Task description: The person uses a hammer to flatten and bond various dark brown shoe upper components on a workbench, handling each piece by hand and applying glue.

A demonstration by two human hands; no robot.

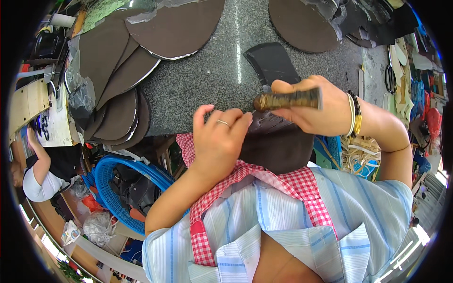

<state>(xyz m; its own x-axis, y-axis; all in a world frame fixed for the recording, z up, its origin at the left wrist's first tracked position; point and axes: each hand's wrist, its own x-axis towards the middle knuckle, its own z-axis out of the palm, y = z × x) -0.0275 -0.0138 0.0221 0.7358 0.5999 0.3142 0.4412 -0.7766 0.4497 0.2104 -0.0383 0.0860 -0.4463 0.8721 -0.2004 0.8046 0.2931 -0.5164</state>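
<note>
My right hand (314, 106) is closed round a short tool with a worn, wrapped handle (295, 99). Its rounded brown end points left; I cannot make out its working end. Close beside it, at the near edge of the table, my left hand (219, 137) has its fingers curled, thumb side against a dark brown, leather-like piece (278, 147). That piece hangs over the table edge in front of my checked apron, its upper part wrinkled and partly hidden by my hands. Just beyond lies a black curved piece (273, 63) on the speckled stone tabletop (188, 85).
Large rounded brown pieces (179, 28) overlap along the left and far side; another (304, 23) lies far right. A blue basket (125, 198) of dark scraps stands below left. Scissors (390, 78) are at the right. Another person (42, 174) is at far left.
</note>
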